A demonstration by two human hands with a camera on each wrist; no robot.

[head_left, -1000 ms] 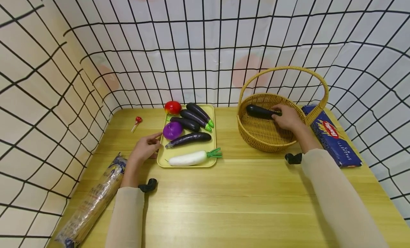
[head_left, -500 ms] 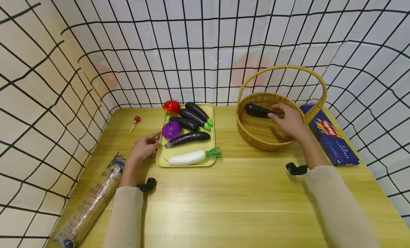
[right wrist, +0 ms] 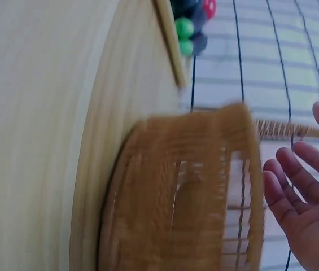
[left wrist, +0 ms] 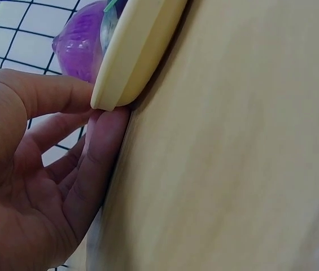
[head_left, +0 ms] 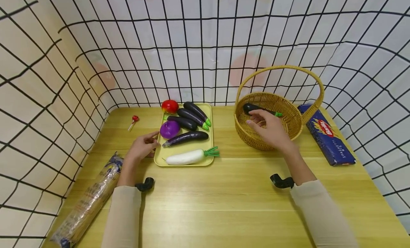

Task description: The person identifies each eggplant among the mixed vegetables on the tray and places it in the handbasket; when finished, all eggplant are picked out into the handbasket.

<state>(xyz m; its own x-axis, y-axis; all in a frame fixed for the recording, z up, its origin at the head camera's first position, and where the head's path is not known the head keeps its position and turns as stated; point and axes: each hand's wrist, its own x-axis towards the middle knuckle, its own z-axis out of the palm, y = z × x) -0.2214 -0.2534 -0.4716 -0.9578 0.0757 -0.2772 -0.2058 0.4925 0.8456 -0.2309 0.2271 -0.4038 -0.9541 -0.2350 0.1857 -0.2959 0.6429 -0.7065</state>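
My left hand [head_left: 140, 148] pinches the left rim of a yellow tray [head_left: 187, 147], thumb above and fingers below in the left wrist view. On this tray lie a purple onion [head_left: 169, 129], a long dark eggplant [head_left: 187, 138], several smaller eggplants with green stems [head_left: 191, 117] and a white radish [head_left: 184, 158]. Over the front of a wicker basket [head_left: 253, 138] hovers my right hand [head_left: 271, 131], fingers loosely bent around nothing. A dark eggplant [head_left: 251, 108] rests inside at the back, its green stem showing and its middle partly hidden by the hand.
A red-and-yellow fruit [head_left: 170, 106] sits at the tray's back left corner. Left of it lies a red lollipop [head_left: 135, 118], and nearer is a clear bag of long pasta [head_left: 91, 201]. A blue spaghetti box [head_left: 330, 137] lies right of the basket. Black wire grid [head_left: 208, 52] surrounds the table.
My right hand has let go of the eggplant in the basket and drawn back toward the front rim. The left hand has kept its place at the tray.
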